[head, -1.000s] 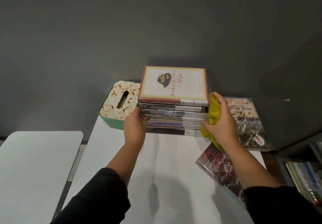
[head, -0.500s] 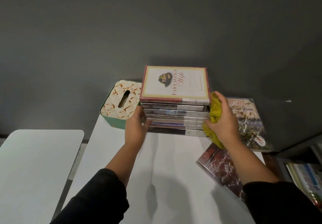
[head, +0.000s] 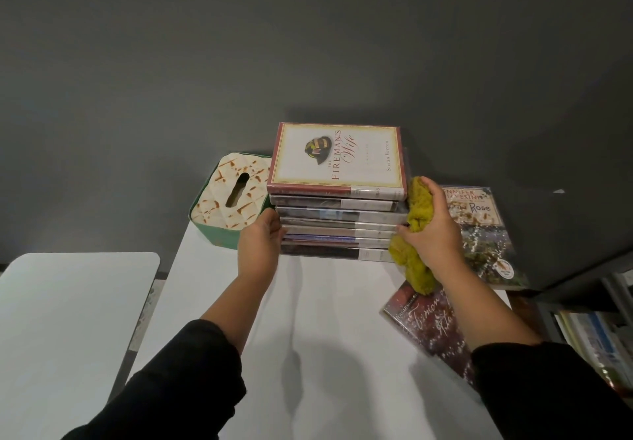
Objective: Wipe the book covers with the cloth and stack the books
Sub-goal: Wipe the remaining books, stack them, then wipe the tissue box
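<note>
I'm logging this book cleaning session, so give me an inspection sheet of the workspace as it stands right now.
Surface: white table, books at its far end; a second white table to the left.
Job's things: stack of books against the wall, Fireman's Wife book on top; yellow cloth at the stack's right side; two loose books at right, Rose book and dark red book.
Clutter: green tissue box left of the stack.
Grippers: left hand touches the stack's left side; right hand grips the cloth.
Cables: nothing seen.
Surroundings: dark grey wall; shelf with books at right edge.
</note>
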Demonstrator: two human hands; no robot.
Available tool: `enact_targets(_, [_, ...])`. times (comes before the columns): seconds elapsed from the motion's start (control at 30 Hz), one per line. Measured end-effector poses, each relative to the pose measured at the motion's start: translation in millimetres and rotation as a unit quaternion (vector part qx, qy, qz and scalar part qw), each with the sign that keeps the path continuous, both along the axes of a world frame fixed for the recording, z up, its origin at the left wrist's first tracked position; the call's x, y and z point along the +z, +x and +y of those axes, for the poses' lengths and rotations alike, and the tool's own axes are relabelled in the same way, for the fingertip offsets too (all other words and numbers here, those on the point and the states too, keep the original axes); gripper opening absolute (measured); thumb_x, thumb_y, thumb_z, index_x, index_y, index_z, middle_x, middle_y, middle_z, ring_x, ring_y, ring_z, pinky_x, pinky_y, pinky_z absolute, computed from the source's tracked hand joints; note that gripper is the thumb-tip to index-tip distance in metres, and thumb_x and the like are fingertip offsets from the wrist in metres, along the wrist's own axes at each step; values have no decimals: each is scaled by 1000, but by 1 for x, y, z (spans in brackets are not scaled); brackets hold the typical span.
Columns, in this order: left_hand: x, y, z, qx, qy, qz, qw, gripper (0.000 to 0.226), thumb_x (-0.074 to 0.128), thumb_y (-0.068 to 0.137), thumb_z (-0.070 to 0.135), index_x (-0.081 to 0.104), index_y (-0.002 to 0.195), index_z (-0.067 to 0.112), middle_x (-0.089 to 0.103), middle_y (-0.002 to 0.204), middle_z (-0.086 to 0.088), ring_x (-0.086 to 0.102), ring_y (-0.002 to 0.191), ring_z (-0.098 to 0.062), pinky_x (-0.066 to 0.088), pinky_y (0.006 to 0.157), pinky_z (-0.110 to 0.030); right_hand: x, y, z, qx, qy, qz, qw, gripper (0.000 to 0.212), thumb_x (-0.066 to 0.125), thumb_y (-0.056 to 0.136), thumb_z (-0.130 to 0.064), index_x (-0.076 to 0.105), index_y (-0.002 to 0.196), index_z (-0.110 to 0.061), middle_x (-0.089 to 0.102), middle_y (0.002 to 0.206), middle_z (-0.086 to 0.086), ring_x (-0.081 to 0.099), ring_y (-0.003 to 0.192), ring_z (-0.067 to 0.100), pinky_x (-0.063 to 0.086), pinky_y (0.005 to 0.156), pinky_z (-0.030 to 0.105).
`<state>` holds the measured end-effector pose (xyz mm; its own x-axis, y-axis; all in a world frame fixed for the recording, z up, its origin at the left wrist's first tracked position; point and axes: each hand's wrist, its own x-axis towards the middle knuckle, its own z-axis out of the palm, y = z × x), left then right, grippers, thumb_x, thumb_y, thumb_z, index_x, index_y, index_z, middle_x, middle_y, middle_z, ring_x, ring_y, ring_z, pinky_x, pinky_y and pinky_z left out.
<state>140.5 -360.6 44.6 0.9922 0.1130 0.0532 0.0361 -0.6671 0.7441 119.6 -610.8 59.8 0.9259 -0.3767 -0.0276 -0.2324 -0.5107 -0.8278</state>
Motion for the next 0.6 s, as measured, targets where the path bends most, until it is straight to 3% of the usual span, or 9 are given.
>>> enact_targets(0.1, [1, -1, 0, -4, 6, 10, 1000, 19, 50, 97, 12, 59, 114, 11, 65, 109, 0, 52, 85, -9, 33, 66, -3, 4, -2, 1, 2, 10, 3, 1000, 83, 73, 79, -9, 28, 143, -37, 57, 118, 3, 51, 86, 15, 46, 69, 26])
enact_targets(0.23, [2, -8, 1, 36, -14, 17, 999, 19, 58, 93, 13, 60, 111, 9, 66, 110, -4, 54, 88, -11, 40, 75, -18, 15, -13, 0, -17, 41, -19, 999, 78, 71, 81, -7, 31, 142, -36, 52, 129, 1, 54, 105, 22, 49, 80, 31])
enact_targets(0.4, [-7, -47, -10, 115, -81, -52, 989, 23, 60, 90, 6, 56, 112, 9, 67, 106, -3, 60, 90, -14, 41, 71, -13, 38, -43, -16, -47, 66, -63, 995, 71, 68, 83, -6, 37, 138, -36, 50, 135, 0, 53, 115, 24, 50, 88, 34])
enact_targets(0.53, [-9, -70, -39, 62, -101, -30, 993, 25, 58, 91, 4, 56, 115, 11, 67, 108, -2, 59, 91, -14, 46, 80, -22, 60, -73, -33, -64, 72, -120, 988, 64, 69, 82, -7, 44, 133, -38, 56, 127, -6, 57, 110, 14, 51, 89, 32])
enact_targets(0.6, [-8, -80, -56, 23, -92, -13, 995, 25, 56, 92, 6, 57, 117, 12, 66, 113, -2, 59, 93, -14, 47, 84, -24, 67, -92, -42, -76, 73, -138, 985, 58, 68, 83, -6, 47, 129, -36, 58, 119, -10, 59, 104, 8, 51, 83, 24])
